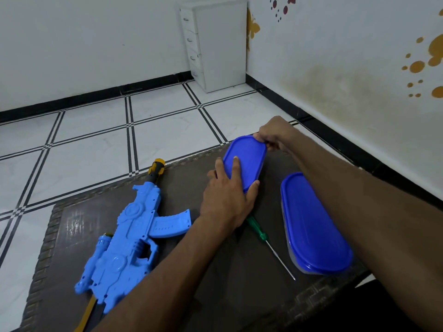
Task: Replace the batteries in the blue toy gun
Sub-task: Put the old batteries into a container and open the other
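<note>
The blue toy gun (129, 238) lies on its side at the left of the dark table (215, 271), its yellow-and-black muzzle pointing away from me. A green-handled screwdriver (266, 240) lies between the gun and a blue-lidded oval box (314, 226) at the right. A second blue-lidded oval box (247, 159) stands farther back. My left hand (227, 195) holds this box at its near end, fingers laid over the lid and thumb along its side. My right hand (271, 135) pinches the lid's far edge. No batteries are in sight.
The table has a woven border and stops close to the tiled floor on the left and back. A wall with orange stickers runs along the right. A white drawer unit (215, 44) stands in the far corner.
</note>
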The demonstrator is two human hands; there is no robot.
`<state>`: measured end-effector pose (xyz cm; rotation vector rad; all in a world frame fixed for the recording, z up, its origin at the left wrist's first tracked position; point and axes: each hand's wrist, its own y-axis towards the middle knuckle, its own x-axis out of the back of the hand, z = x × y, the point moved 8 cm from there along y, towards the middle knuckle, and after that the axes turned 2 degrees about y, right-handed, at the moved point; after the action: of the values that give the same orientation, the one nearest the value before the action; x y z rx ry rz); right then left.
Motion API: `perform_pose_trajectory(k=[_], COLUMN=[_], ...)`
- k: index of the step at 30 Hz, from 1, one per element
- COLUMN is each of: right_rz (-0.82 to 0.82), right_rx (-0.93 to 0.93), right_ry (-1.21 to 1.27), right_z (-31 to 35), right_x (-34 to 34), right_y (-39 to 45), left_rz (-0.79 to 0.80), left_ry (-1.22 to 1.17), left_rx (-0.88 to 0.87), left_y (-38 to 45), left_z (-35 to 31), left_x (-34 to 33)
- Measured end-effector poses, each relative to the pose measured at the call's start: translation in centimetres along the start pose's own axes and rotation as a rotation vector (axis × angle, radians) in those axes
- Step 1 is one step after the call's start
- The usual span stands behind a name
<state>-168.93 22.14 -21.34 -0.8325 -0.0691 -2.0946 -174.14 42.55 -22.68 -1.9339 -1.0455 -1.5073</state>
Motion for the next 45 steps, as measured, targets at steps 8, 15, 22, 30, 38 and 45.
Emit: perform_pose_trajectory(k=[8, 15, 22, 30, 38, 45], right_rz=[0.025, 0.161, 0.060, 0.113, 0.001, -0.202], right_rx=[0.083, 0.065, 0.088, 0.012, 0.106, 0.298], right_ry=[-0.218, 0.068, -0.061, -0.041, -0.158, -0.330], right_z=[0.9, -0.7, -0.2, 0.3, 0.4, -1.1], right_x=[0.1, -0.2, 0.3, 0.9, 1.6, 5.3], right_y=[-3.2, -4.1, -0.8, 1.1, -0.4, -6.3], left_rz=[0.090, 0.126, 0.089, 0.042, 0.168, -0.156], left_ry=[-0.014, -0.045, -0.044, 0.017, -0.024, -0.206], left_rx=[0.022, 0.027, 0.042, 0.087, 0.067, -0.070], left_y=[-0.1, -0.5, 1.4, 2.9, 3.0, -4.5], left_z=[0.2, 0.0, -0.8, -1.6, -1.3, -0.4], left_x=[0.0, 0.3, -0.1, -0.6, -0.8, 2.8])
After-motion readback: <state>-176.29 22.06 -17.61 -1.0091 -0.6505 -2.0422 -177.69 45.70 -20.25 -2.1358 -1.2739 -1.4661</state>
